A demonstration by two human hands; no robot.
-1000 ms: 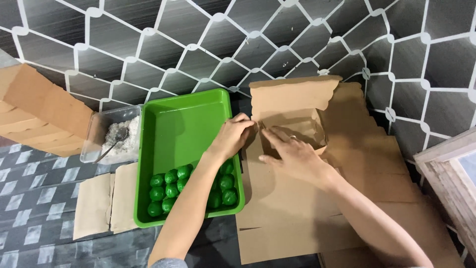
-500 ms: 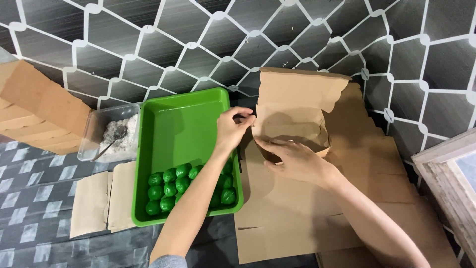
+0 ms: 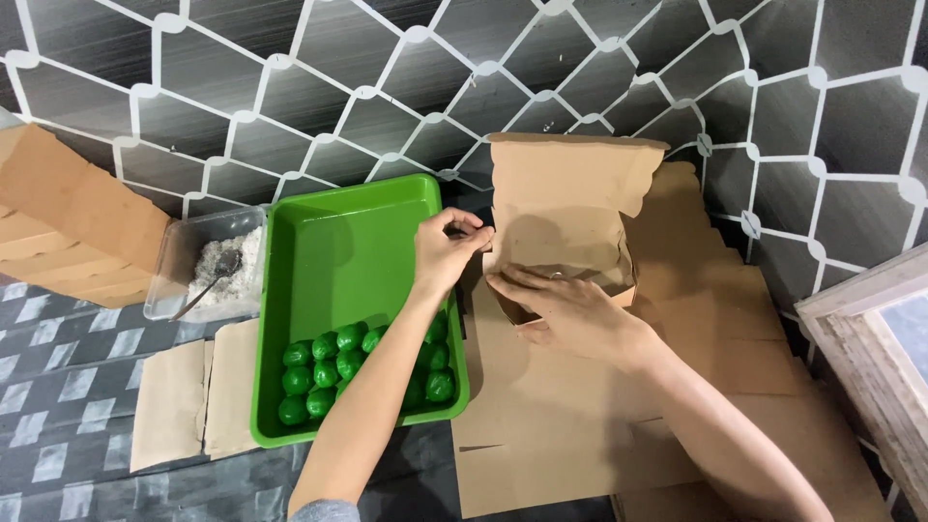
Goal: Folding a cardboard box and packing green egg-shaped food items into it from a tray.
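Cardboard box, brown and half-folded with its lid flap upright, stood right of centre in the frame. At far left lay a stack of brown cardboard, then a clear tub of white powder with a spoon in it. Below it lay flat cardboard pieces. Next came a green tray holding green balls at its lower end. The left hand reached over the tray, fingertips pinched on the box's left edge. The right hand lay across the box's front wall, fingers extended and pressing on it. More flat cardboard sheets spread under and right of the box.
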